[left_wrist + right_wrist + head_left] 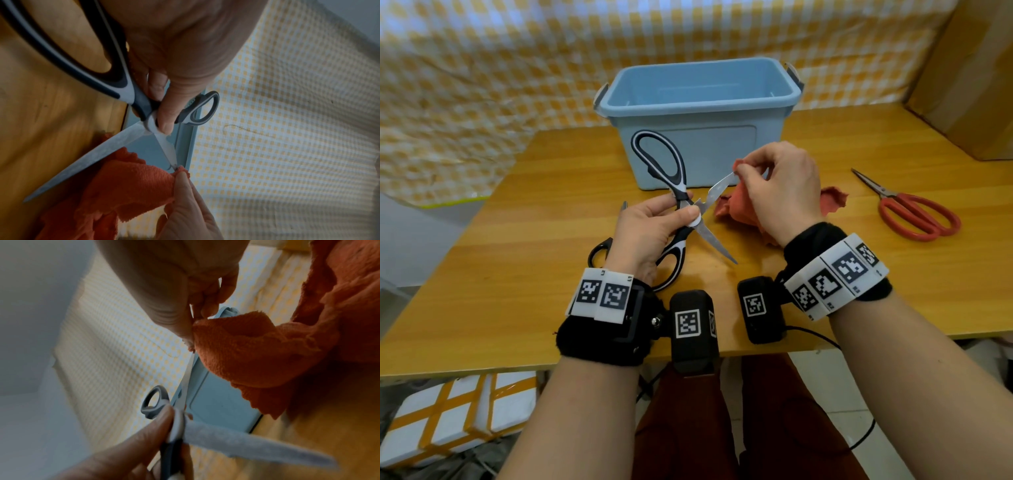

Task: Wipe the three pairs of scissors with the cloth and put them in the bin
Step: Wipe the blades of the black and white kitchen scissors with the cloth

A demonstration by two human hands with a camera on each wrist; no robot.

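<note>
Left hand (650, 229) grips black-and-white kitchen scissors (677, 205) at pivot, blades spread, held above table near blue bin (698, 113); right hand (780, 192) pinches orange cloth (732, 212) over far blade tip; scissors stiff, sharp, hold by handles; cloth soft

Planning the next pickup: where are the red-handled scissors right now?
In the head view, the red-handled scissors lie flat on the table at the far right, right of the cloth and the right hand.
</note>
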